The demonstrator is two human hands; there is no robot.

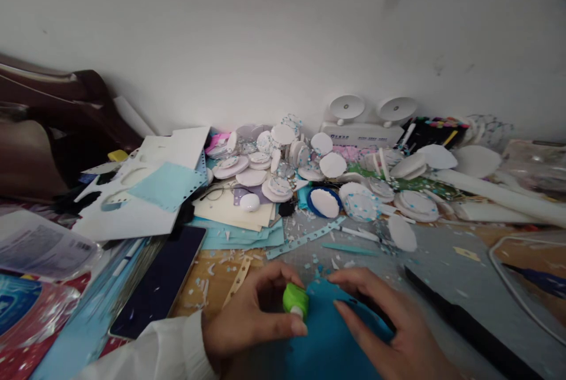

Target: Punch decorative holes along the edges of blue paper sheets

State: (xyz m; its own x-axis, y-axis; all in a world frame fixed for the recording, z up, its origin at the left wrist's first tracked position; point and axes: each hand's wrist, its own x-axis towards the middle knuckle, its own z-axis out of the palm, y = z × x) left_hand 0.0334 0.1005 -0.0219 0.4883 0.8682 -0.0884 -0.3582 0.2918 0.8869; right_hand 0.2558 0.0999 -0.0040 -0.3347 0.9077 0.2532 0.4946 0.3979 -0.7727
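Observation:
My left hand [252, 312] is closed around a small lime-green craft punch [295, 299] with a white part at its lower end. A blue sheet of paper [325, 338] lies just to the right of the punch, touching or nearly touching it; whether its edge sits inside the punch I cannot tell. My right hand [389, 324] pinches the sheet's upper right part between thumb and fingers. Bits of punched paper are scattered on the grey mat [305, 253] beyond both hands. A light blue strip with a row of holes [305, 238] lies there too.
Many white round cut-outs [272, 188] crowd the back along the wall. To the left are a dark phone [159, 282] and white boards [150, 215]. A black-handled tool [469, 327] and a white cable [504, 282] lie on the right.

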